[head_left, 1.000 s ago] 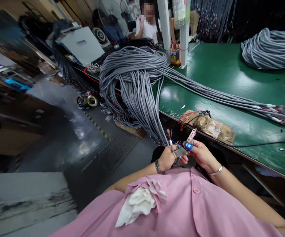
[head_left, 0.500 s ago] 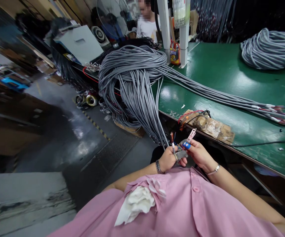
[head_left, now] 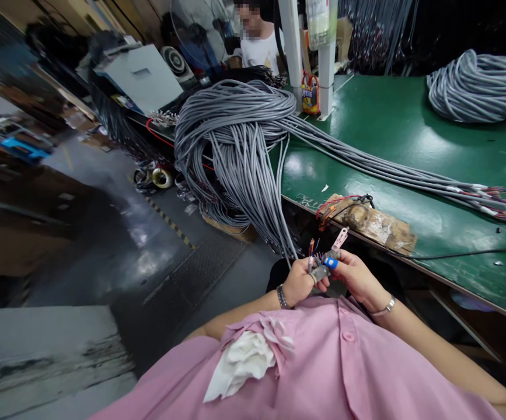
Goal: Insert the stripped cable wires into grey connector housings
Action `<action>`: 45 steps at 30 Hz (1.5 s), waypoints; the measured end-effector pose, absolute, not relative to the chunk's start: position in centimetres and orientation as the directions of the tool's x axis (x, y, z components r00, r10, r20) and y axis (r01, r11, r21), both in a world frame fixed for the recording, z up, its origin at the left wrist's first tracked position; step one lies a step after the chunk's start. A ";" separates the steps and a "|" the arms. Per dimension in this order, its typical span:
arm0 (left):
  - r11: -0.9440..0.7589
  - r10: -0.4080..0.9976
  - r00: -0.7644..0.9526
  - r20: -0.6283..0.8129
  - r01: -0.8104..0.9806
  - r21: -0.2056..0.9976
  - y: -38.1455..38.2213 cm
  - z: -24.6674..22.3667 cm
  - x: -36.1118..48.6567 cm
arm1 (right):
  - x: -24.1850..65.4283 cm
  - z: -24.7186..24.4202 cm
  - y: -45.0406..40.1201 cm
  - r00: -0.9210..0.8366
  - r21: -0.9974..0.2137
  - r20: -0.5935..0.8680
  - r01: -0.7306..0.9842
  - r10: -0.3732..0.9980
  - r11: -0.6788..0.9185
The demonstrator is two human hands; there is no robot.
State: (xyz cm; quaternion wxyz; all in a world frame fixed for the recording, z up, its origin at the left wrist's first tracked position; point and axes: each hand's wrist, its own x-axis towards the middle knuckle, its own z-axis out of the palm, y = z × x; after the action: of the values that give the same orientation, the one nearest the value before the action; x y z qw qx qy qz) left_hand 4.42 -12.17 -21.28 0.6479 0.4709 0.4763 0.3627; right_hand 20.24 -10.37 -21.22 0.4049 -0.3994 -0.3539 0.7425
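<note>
My left hand (head_left: 302,281) is closed around the end of a grey cable, whose thin coloured wires (head_left: 313,247) stick up above the fingers. Grey coverings wrap some fingertips. Close beside it on the right, my right hand (head_left: 358,279) pinches at the wires, with a blue covering on one finger. A pink tool with holes (head_left: 340,238) juts up from the right hand. Large grey cable bundles (head_left: 244,140) hang over the table edge just beyond the left hand. Small wires between the fingertips are partly hidden.
A green table (head_left: 379,140) carries a wooden block (head_left: 379,224) with red and black leads, cable ends at right, and a coiled grey bundle (head_left: 475,87). A white post (head_left: 326,76) stands behind. A person in white (head_left: 261,46) is at the back. Boxes lie left.
My right thumb and fingers have shifted slightly and turned at the wires. The wire ends in my left hand have moved a little right. The person behind has leaned slightly left.
</note>
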 end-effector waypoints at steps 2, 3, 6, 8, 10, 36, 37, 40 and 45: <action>0.283 0.915 0.307 -0.263 -0.021 0.959 -12.1 -21.5 4.4 | 20.2 -21.4 -10.3 -0.385 -0.818 -0.322 -0.347 0.865 -0.459; 0.280 0.911 0.319 -0.259 -0.021 0.960 -12.1 -21.5 4.3 | 20.2 -21.4 -10.3 -0.406 -0.802 -0.322 -0.362 0.855 -0.475; 0.299 0.904 0.330 -0.273 -0.030 0.954 -12.0 -21.5 4.3 | 20.2 -21.4 -10.5 -0.416 -0.783 -0.299 -0.407 0.859 -0.470; 0.316 0.904 0.314 -0.289 -0.039 0.948 -12.0 -21.1 4.4 | 20.1 -21.1 -10.7 -0.380 -0.786 -0.279 -0.438 0.882 -0.437; 0.319 0.913 0.284 -0.292 -0.052 0.946 -12.1 -20.8 4.6 | 19.8 -20.6 -11.0 -0.339 -0.790 -0.265 -0.461 0.903 -0.405; 0.381 0.895 0.356 -0.269 -0.298 0.875 -10.4 -19.2 5.7 | 21.3 -23.1 -7.5 -0.131 -0.894 -0.152 -0.404 0.980 -0.192; 0.383 0.894 0.359 -0.269 -0.296 0.875 -10.3 -19.3 5.7 | 21.1 -23.0 -7.4 -0.197 -0.850 -0.184 -0.461 0.963 -0.256; 0.383 0.891 0.363 -0.273 -0.276 0.882 -10.3 -19.7 5.8 | 20.7 -22.5 -7.0 -0.279 -0.721 -0.230 -0.595 0.933 -0.355; 0.401 0.882 0.356 -0.308 -0.223 0.889 -10.4 -20.1 5.8 | 20.3 -22.1 -6.8 -0.174 -0.680 -0.258 -0.667 0.951 -0.306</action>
State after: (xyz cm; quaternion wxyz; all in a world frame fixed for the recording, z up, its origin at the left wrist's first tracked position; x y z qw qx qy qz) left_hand 5.82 -10.43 -20.15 0.7239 0.3922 0.4199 0.3818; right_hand 20.29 -6.81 -22.15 0.5494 -0.3338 -0.2126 0.7359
